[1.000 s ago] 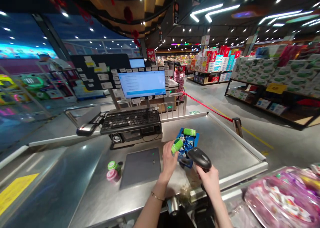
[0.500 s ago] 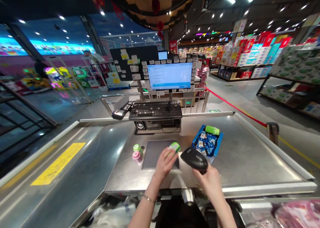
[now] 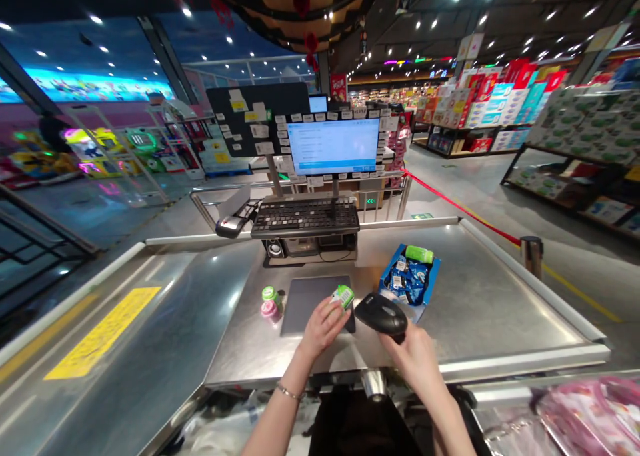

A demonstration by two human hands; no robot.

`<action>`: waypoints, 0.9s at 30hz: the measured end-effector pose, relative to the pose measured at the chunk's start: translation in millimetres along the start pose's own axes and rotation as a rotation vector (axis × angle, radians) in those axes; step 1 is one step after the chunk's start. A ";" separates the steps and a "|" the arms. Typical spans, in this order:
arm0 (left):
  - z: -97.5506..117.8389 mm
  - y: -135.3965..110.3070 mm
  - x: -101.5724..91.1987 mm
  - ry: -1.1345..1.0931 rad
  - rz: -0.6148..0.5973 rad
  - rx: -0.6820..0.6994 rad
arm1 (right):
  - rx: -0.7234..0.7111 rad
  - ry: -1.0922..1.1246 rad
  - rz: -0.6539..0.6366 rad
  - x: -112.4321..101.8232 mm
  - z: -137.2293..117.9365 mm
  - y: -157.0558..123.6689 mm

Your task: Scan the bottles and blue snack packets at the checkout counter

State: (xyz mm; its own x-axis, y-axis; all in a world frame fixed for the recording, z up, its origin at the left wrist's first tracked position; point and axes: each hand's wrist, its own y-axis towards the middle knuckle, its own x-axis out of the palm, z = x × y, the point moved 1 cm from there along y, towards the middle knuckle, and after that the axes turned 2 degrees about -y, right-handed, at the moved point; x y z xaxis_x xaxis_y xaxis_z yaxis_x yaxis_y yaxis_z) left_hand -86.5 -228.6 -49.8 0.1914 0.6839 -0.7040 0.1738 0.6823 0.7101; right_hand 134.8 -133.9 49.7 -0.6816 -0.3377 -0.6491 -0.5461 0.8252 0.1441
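Two hands in view, both mine, at a supermarket checkout. Far right, shelf units (image 3: 575, 169) stacked with boxed goods; far left, arcade machines (image 3: 100, 153) in colored lights. A red rope barrier (image 3: 460, 209) runs right from the far end of the stainless steel checkout counter (image 3: 495, 309) to a metal stanchion (image 3: 531, 256). Left of the counter is a steel surface with a yellow marking (image 3: 103, 333). On the far side of the counter stands a POS monitor (image 3: 333, 146) with paper notes stuck around its frame, a black keyboard (image 3: 305, 217) just below it. Near right, pink plastic-wrapped goods (image 3: 590, 416) sit past the counter edge.

On the counter lies a dark flat pad (image 3: 313, 303). Just left of it are a green-lidded container (image 3: 271, 295) and a pink-lidded container (image 3: 270, 309), touching. Right of the pad is a blue box (image 3: 407, 279) full of blue sachets (image 3: 407, 283), with a green cylinder (image 3: 419, 254) on its far rim.

My left hand (image 3: 323, 326) is closed around a small green-and-white item (image 3: 343, 297), above the pad's right edge. My right hand (image 3: 410, 359) grips a black handheld barcode scanner (image 3: 380, 314), nose pointing left, just beside that item. Thin bracelet (image 3: 289, 393) on my left wrist.
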 end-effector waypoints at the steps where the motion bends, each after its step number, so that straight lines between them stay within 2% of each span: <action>1: 0.3 -0.6 0.2 -0.011 0.012 0.003 | -0.002 -0.008 -0.006 0.2 0.1 -0.1; 6: 1.4 -1.8 0.9 0.036 0.038 0.042 | -0.010 0.008 -0.019 1.4 1.2 -0.8; 9: 4.3 3.0 -4.1 0.052 -0.004 -0.043 | 0.018 0.062 0.003 3.3 2.4 0.4; 12: 9.6 7.4 -14.5 0.048 -0.026 -0.263 | 0.068 0.120 0.047 8.7 6.6 4.0; 14: 11.4 3.7 -22.3 0.035 0.028 -0.483 | 0.089 0.152 0.054 15.6 10.5 7.0; 17: 8.3 -16.8 -31.6 0.085 0.159 -0.841 | 0.105 0.188 0.041 30.5 14.8 9.7; 19: 3.6 -36.3 -36.0 0.176 0.156 -1.011 | 0.110 0.214 0.028 42.3 15.5 9.7; 21: -1.2 -55.3 -39.7 0.281 0.076 -1.102 | 0.123 0.246 -0.006 54.8 15.2 8.6; 24: -5.7 -76.9 -44.3 0.409 -0.030 -1.167 | 0.145 0.280 -0.065 72.6 15.4 6.5; 27: -9.3 -88.2 -46.6 0.448 -0.051 -1.214 | 0.132 0.290 -0.077 85.8 17.2 4.8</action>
State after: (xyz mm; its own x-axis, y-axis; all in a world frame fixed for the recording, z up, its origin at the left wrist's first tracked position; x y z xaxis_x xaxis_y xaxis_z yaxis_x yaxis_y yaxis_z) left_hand -119.7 -318.2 -79.7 -0.1688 0.5156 -0.8401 -0.8566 0.3449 0.3838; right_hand 82.1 -151.1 -18.1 -0.7613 -0.5009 -0.4117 -0.5468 0.8372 -0.0075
